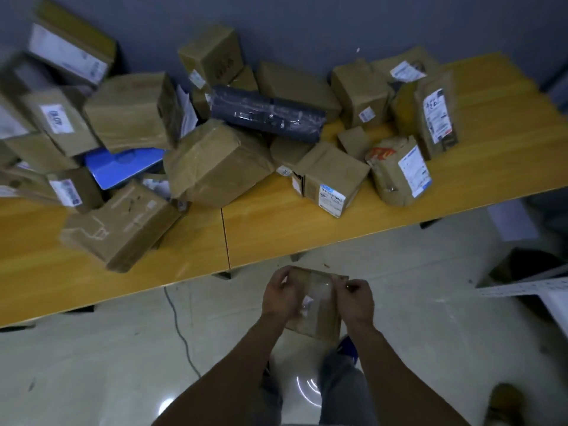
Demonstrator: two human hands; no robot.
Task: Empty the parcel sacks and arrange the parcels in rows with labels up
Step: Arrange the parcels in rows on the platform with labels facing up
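Yellow table at twelve o'clock carries a jumbled heap; our left hand and right hand grip one parcel over the floor. Its label is perhaps face-down; stacking risks toppling.

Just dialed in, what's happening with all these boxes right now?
A person stands by the yellow table, holding one small cardboard parcel over the floor, left hand and right hand gripping its sides. On the table, the other parcels are still a jumbled heap, not in rows; some white labels show, many face sideways or are hidden.
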